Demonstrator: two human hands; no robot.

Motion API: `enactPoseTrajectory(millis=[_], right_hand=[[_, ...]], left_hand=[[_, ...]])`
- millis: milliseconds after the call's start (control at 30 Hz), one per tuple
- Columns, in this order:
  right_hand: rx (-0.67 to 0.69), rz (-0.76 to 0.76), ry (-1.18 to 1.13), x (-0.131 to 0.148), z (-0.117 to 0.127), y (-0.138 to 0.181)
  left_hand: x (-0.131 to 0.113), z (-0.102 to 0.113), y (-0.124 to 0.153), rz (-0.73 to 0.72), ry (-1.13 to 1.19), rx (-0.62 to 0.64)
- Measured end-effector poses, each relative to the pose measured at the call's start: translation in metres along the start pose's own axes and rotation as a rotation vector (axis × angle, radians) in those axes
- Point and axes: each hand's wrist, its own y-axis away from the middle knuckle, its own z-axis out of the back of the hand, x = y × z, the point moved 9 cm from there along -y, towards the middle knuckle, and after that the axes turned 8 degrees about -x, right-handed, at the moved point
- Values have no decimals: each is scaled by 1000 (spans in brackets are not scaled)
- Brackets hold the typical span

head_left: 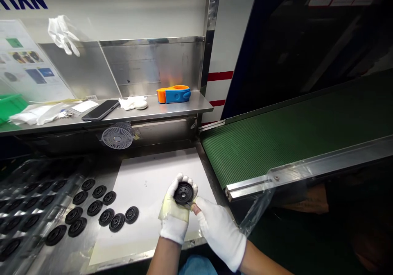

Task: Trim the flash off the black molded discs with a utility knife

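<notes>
Black disc [183, 193]: gripped in my left hand [175, 213], face toward me, over the white mat's [144, 185] near right corner. My right hand [219, 232] adjoins its lower right rim; I cannot tell whether it pinches.

blk round disc [183, 193], face-up in gloved fingers

Head camera looks down, close over the workbench [106, 166].

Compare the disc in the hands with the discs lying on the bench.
The held disc is raised and tilted in the left hand; the loose discs lie flat on the bench. The held disc is alone; the loose discs sit clustered, some touching. Both are black and round.
</notes>
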Motion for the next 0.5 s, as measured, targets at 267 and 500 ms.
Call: enactPoseTrajectory(millis=[267,500], right_hand=[[-52,-2,68,-6,8,-11],[139,7,-67,1,-7,-1]], left_hand=[[-16,-7,7,-242,-141,18],[-24,-5,12,-409,-286,-30]])
